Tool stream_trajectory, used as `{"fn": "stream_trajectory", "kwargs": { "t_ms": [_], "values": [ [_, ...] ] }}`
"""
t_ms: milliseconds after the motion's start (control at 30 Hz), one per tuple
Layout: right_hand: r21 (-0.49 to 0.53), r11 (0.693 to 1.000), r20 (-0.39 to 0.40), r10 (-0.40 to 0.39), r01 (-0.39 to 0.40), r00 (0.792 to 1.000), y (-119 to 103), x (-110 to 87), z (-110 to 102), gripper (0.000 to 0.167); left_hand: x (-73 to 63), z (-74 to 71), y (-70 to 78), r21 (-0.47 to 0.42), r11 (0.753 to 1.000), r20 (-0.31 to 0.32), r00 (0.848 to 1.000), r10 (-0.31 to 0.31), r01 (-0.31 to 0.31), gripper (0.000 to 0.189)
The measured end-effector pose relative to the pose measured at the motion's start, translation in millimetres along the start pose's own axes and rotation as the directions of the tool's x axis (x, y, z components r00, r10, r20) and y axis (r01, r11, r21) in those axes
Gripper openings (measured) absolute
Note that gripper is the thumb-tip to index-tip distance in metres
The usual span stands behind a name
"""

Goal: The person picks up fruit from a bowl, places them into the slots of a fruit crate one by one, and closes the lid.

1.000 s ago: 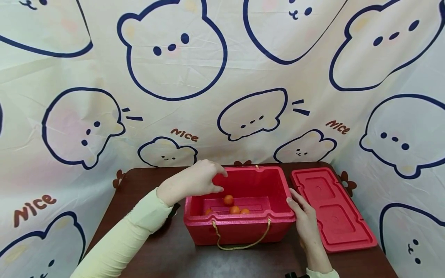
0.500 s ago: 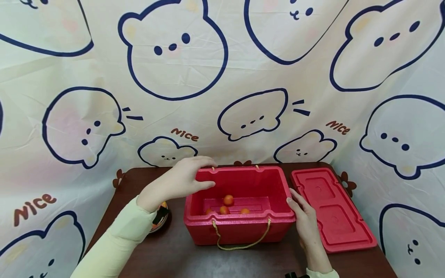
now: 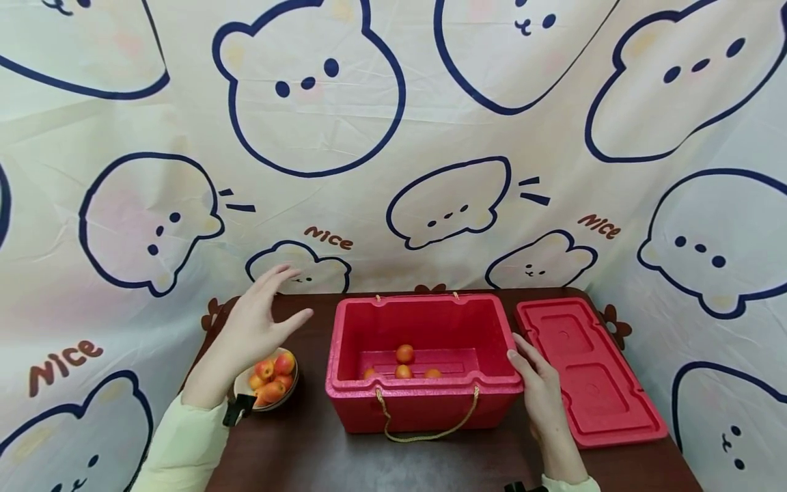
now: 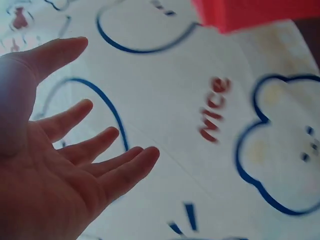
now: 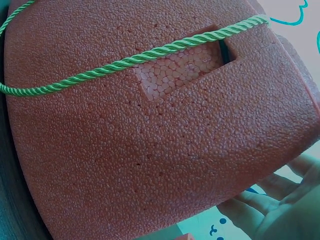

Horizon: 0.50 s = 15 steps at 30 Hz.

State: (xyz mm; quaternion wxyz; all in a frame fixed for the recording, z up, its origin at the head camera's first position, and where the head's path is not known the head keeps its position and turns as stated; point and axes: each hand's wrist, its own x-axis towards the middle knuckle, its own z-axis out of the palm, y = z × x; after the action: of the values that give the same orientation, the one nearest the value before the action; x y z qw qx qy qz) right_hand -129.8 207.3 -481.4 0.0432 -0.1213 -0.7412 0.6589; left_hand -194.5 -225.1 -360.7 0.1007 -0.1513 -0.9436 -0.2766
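My left hand [image 3: 249, 335] hovers with fingers and thumb spread and nothing in them. Behind and below it, in the head view, is a bowl [image 3: 294, 391] of small round yellow-orange fruits [image 3: 270, 395] with red blush; their kind is unclear. In the left wrist view the same hand [image 4: 75, 155] shows its palm and parted fingers. A lidless red foam box [image 3: 424, 413] stands mid-table, with several small orange balls or fruits [image 3: 404, 354] on its floor. At the box's right end, my right hand [image 3: 544, 389] rests its fingers and thumb on the rim and outer wall.
A red foam lid [image 3: 593, 379] lies flat on the brown table [image 3: 295, 458], right of the box. Gold-looking rope handles [image 3: 424, 439] hang from the box's sides. A white cloth [image 3: 344, 205] printed with cartoon bears encloses the table at the back and sides.
My left hand has withdrawn from over the box to the left, uncovering the bowl. One orange item on the box floor has rolled about. My right hand stays at the box's end.
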Motion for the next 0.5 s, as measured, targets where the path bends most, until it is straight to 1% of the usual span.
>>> {"fn": "stream_trajectory", "kwargs": {
  "t_ms": [100,233,367,500],
  "values": [
    [0.005,1.0,-0.003,-0.003,0.003,1.0,0,-0.1,0,0.054,-10.0,5.8,-16.7,0.022,0.998,-0.016,0.998,-0.065,0.065,0.069],
    [-0.002,1.0,-0.002,0.002,-0.002,1.0,0,0.0,1,0.054,-25.5,18.3,-41.1,0.04,0.988,-0.03,0.988,-0.151,0.152,0.068],
    [0.001,1.0,0.0,0.002,-0.002,1.0,0,0.2,0,0.053,-36.9,34.4,-67.2,0.038,0.979,-0.057,0.978,-0.2,0.202,0.063],
    [0.006,1.0,0.001,0.0,0.0,1.0,0,0.3,0,0.054,-47.0,52.9,-91.0,0.01,0.966,-0.063,0.964,-0.257,0.258,0.061]
  ]
}}
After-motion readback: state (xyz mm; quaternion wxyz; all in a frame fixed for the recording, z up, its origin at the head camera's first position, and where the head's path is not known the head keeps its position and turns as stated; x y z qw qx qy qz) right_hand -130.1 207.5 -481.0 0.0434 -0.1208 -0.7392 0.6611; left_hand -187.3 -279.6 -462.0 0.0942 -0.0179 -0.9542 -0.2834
